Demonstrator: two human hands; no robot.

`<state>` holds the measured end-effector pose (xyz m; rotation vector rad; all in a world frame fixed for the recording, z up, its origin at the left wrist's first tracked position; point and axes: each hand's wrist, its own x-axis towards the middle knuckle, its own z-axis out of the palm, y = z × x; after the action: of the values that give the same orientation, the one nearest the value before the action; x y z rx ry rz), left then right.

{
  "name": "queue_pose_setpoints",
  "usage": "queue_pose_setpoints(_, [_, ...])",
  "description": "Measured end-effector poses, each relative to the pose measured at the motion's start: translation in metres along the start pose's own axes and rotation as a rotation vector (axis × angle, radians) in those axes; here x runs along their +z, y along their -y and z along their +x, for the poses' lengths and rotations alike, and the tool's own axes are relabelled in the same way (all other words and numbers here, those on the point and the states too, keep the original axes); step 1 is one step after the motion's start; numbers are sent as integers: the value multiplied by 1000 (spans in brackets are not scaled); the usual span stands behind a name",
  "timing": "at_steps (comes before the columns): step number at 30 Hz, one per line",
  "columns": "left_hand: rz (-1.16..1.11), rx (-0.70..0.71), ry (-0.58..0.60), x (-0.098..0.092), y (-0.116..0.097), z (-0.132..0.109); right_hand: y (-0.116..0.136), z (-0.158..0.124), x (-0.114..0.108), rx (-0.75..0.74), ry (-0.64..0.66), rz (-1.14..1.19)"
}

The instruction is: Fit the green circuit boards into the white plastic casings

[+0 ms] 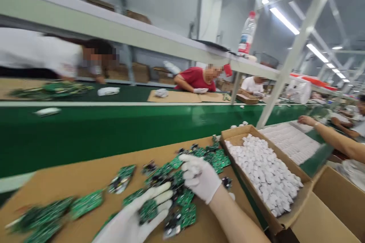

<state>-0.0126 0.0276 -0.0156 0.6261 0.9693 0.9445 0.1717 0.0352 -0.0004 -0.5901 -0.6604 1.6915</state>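
Both my hands wear white gloves and work in a pile of small green circuit boards (182, 182) spread on a sheet of brown cardboard (71, 182). My left hand (137, 216) lies palm up near the bottom edge and holds one green board (148, 209) between thumb and fingers. My right hand (199, 176) reaches in from the right with its fingers curled down onto the boards in the middle of the pile. What its fingertips pinch is hidden.
A cardboard box of small white parts (265, 171) stands right of the boards. A green conveyor belt (114, 129) runs behind the cardboard. Other people work across it and a co-worker's arm (330, 136) reaches in at the right. A water bottle (247, 34) stands on the shelf.
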Motion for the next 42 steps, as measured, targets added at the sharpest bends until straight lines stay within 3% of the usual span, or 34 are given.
queue_pose_setpoints(4, [20, 1, -20, -9, -5, -9, -12, -2, 1, -11, -8, -49])
queue_pose_setpoints(7, [243, 73, 189, -5, -12, -16, -21, -4, 5, 28, 12, -101])
queue_pose_setpoints(9, [308, 87, 252, 2, -15, -21, -24, -5, 9, 90, 22, -145])
queue_pose_setpoints(13, [310, 52, 203, 12, -17, -24, -24, -8, 15, 132, 64, -258])
queue_pose_setpoints(21, [495, 125, 63, 6, -8, -13, -22, -12, 17, 213, 119, -294])
queue_pose_setpoints(25, [353, 178, 107, 4, -5, -13, -20, -14, 17, 133, 137, -310])
queue_pose_setpoints(29, [216, 192, 120, 3, -8, -17, -17, -14, 14, 116, 49, -214])
queue_pose_setpoints(33, [20, 33, 147, 8, -10, -19, -21, -13, 15, 11, -50, -153])
queue_pose_setpoints(36, [-156, -101, 226, 13, -9, -19, -26, -13, 19, -82, -46, -160])
queue_pose_setpoints(42, [-116, -21, 260, 15, -5, -21, -27, -13, 19, -159, -166, -253])
